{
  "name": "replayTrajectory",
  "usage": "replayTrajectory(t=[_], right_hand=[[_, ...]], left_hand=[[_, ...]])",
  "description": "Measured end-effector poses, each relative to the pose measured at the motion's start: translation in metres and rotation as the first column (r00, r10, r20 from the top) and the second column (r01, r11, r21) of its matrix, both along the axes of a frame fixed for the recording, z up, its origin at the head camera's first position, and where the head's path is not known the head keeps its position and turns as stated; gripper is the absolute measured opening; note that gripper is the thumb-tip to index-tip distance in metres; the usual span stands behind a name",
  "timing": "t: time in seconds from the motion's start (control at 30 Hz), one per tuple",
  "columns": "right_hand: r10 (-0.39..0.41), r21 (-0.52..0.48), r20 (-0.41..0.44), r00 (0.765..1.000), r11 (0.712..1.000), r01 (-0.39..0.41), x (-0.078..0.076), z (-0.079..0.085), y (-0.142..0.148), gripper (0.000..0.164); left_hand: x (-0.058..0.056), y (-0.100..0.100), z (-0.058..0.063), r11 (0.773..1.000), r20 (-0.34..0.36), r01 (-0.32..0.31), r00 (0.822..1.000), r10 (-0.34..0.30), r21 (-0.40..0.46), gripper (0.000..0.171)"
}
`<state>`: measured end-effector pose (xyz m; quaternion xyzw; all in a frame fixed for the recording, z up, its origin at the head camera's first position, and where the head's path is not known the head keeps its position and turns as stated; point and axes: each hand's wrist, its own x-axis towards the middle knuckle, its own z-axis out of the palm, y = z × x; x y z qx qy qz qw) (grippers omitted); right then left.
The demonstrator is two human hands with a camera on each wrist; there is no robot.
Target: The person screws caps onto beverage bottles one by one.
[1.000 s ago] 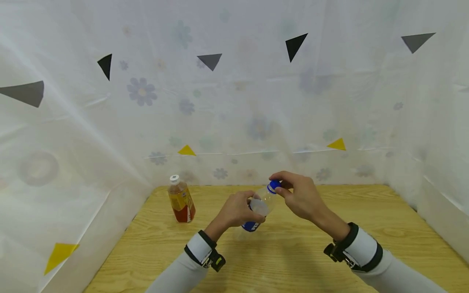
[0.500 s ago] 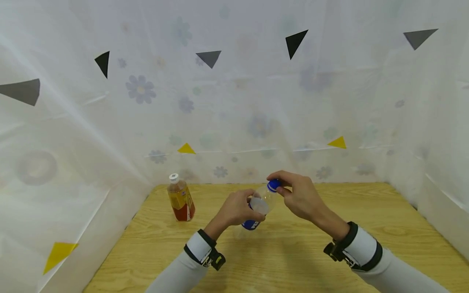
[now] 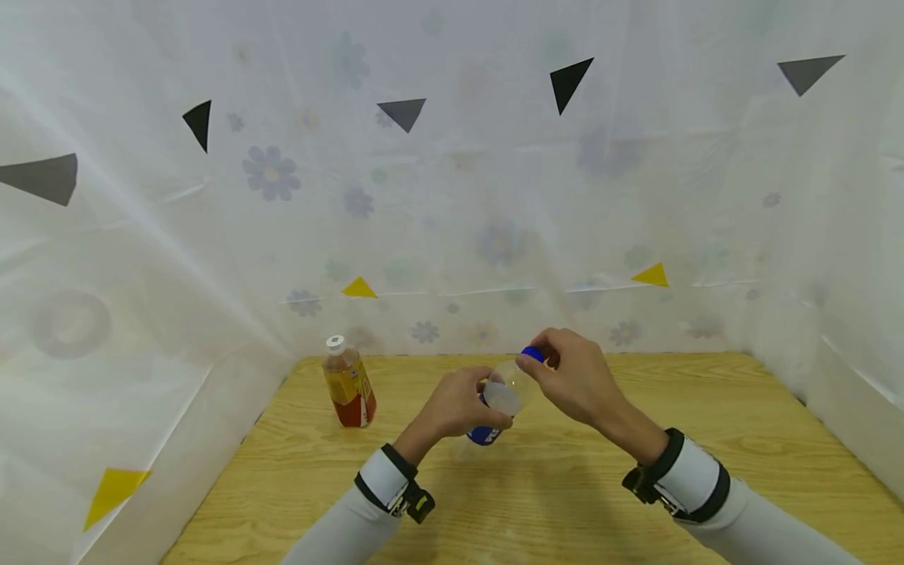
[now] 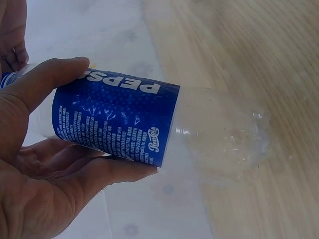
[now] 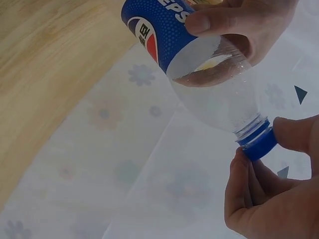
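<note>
A clear plastic Pepsi bottle with a blue label is held tilted above the table, its neck up and to the right. My left hand grips it round the label, thumb and fingers on opposite sides in the left wrist view. No liquid shows inside the bottle. At the neck, my right hand pinches the blue cap between thumb and fingers. The cap sits on the mouth, with a blue ring and some clear thread showing below it. In the head view the fingers partly cover the cap.
A bottle of reddish-brown drink with a white cap stands upright at the table's back left. The wooden table is walled by white flowered sheeting at the back and both sides.
My right hand has turned about the cap: its fingers curl further round the far side and the thumb now lies across the front. The left hand and bottle have barely moved.
</note>
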<state>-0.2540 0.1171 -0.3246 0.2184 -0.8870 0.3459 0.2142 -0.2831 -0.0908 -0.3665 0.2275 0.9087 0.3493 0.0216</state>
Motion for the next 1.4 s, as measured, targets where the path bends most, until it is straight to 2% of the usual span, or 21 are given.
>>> replayTrajectory(t=[0.3, 0.6, 0.87, 1.0, 1.1, 1.23, 1.4], right_hand=[[-0.006, -0.022, 0.008, 1.0, 1.0, 0.006, -0.003, -0.003, 0.0, 0.022], [-0.009, -0.024, 0.052, 0.999, 1.0, 0.01, 0.0, -0.005, 0.0, 0.025], [-0.02, 0.031, 0.12, 0.993, 0.999, 0.016, 0.002, -0.006, 0.002, 0.056], [0.015, 0.055, 0.142, 0.99, 0.998, -0.023, 0.004, -0.001, 0.007, 0.07], [0.073, 0.045, 0.151, 0.986, 0.996, -0.081, 0.006, 0.005, 0.011, 0.067], [0.131, 0.036, 0.118, 0.984, 0.99, -0.136, 0.01, 0.008, 0.012, 0.056], [0.125, 0.022, 0.07, 0.99, 0.992, -0.126, 0.011, 0.003, 0.008, 0.042]], left_hand=[[0.001, 0.0, 0.002, 1.0, 0.015, -0.001, 1.0, 0.001, 0.012, 0.047], [0.001, 0.001, 0.001, 1.0, 0.017, -0.005, 1.0, 0.005, 0.006, 0.048], [0.002, 0.001, 0.001, 1.0, 0.024, -0.015, 1.0, 0.015, 0.014, 0.049], [0.002, 0.001, 0.001, 1.0, 0.024, -0.015, 1.0, 0.015, 0.01, 0.049], [0.001, 0.001, 0.002, 1.0, 0.025, -0.014, 1.0, 0.013, 0.009, 0.048], [0.001, 0.001, 0.003, 1.0, 0.022, -0.013, 1.0, 0.013, 0.006, 0.047], [0.002, 0.001, 0.001, 1.0, 0.016, -0.003, 1.0, 0.003, 0.001, 0.045]])
